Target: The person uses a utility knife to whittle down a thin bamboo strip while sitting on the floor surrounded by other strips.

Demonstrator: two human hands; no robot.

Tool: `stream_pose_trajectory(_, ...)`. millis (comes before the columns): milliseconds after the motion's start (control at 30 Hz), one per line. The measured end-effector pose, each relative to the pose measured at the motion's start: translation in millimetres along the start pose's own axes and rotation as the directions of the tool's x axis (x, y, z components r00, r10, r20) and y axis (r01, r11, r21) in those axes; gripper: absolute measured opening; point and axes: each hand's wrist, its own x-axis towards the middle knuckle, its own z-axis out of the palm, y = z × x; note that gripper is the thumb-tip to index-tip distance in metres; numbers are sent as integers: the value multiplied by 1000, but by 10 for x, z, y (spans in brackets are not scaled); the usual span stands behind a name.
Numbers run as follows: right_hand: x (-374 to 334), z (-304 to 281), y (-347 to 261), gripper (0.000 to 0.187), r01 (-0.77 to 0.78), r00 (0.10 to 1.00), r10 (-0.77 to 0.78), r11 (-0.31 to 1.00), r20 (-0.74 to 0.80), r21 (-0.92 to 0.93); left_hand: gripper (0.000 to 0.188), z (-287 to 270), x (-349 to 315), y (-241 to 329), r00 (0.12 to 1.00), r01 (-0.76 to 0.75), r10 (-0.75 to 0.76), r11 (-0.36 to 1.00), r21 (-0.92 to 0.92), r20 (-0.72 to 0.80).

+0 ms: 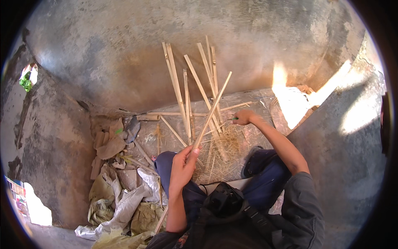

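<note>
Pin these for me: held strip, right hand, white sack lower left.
Held strip [210, 115]: head view, middle of its upper length.
Right hand [243, 117]: head view, back of the hand.
White sack [125, 208]: head view, crumpled middle.

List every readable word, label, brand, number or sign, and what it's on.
None can be read.
Wooden strip in the left hand: no marking visible.
Green-ended item in the right hand: too small to tell.
White sack: no legible print.
Colourful patch in the lower-left opening: too blurred.
Back wall: stains, no lettering made out.
</note>
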Motion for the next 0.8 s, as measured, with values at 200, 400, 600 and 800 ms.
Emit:
stream_pose_trajectory(200,-1312,-1108,-556,52,183,759,199,849,-620,496,34,-57,-398,326,996,70,-49,950,-305,75)
stream_pose_trajectory(400,-2168,-1073,-1176,31,579,436,-33,775,-899,252,33,134,-450,403,999,26,-12,963,-270,53)
stream_pose_trajectory(600,-2193,-798,-1564,31,644,354,-330,764,-875,-27,31,318,-462,439,991,-111,107,993,-38,-83)
stream_pose_trajectory(800,-2181,-670,-1622,30,651,338,-372,756,-865,-70,32,415,-489,507,959,-189,216,970,155,-184)
